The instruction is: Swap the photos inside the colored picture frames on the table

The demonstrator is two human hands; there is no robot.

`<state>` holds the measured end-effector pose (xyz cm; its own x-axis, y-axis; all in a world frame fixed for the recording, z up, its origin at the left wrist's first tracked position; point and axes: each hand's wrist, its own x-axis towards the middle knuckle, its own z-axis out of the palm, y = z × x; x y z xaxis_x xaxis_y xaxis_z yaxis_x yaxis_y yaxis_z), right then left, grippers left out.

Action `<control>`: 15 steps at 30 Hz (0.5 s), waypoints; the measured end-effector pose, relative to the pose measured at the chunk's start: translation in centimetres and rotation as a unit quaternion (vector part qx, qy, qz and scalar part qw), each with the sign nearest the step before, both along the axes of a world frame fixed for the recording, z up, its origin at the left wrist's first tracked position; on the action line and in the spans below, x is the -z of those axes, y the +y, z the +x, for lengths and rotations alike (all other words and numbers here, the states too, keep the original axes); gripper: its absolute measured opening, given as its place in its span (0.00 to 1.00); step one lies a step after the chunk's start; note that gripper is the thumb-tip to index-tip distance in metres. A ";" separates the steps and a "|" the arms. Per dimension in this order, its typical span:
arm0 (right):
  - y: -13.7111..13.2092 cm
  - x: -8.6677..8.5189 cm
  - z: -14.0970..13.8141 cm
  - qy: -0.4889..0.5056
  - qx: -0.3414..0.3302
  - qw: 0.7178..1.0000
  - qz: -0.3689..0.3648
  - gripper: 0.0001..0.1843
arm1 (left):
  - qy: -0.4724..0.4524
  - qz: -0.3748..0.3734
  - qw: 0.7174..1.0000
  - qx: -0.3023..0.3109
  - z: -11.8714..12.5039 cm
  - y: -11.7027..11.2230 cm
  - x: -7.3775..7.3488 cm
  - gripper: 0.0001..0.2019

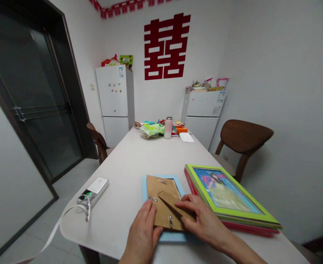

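A light blue picture frame (pixel 172 237) lies face down on the table in front of me. Its brown backing board (pixel 161 185), with several small metal clips, sits slightly askew over the frame's opening. My left hand (pixel 143 227) grips the board's lower left edge, thumb near the bottom. My right hand (pixel 196 216) pinches the brown stand flap (pixel 170 201), which is lifted off the board at an angle. The fingers hide the board's lower right corner. Right of my hands lies a stack of frames, topped by a lime green picture frame (pixel 233 216) holding a picture of a person in a pale dress.
On the white table (pixel 128 168), a power bank (pixel 95 189) with a white cable lies at the left edge. A pink bottle (pixel 168 127) and green packages (pixel 152 129) stand at the far end. Brown chairs (pixel 244 135) flank the table; two white fridges (pixel 113 91) stand behind.
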<state>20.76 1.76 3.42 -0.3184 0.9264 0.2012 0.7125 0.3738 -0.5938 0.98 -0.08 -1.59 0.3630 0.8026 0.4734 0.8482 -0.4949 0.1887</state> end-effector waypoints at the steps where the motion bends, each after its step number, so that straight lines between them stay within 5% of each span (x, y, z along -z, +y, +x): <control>1: 0.0 0.4 0.3 -0.009 0.001 1.000 -0.001 0.19 | 0.006 -0.021 1.000 0.002 0.3 0.0 0.2 0.21; 8: 0.1 2.4 0.1 -0.036 -0.011 0.999 0.023 0.19 | 0.028 -0.130 0.991 0.006 0.6 0.1 -1.3 0.15; 15: -0.1 2.8 -0.2 -0.036 -0.010 0.998 0.050 0.17 | -0.012 -0.135 0.991 0.006 0.4 0.6 -1.8 0.13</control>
<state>20.59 1.67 0.58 -0.3532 0.8961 0.2690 0.7435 0.4433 -0.5006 1.35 0.54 0.23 0.3637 0.8970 0.2514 0.8366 -0.4332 0.3354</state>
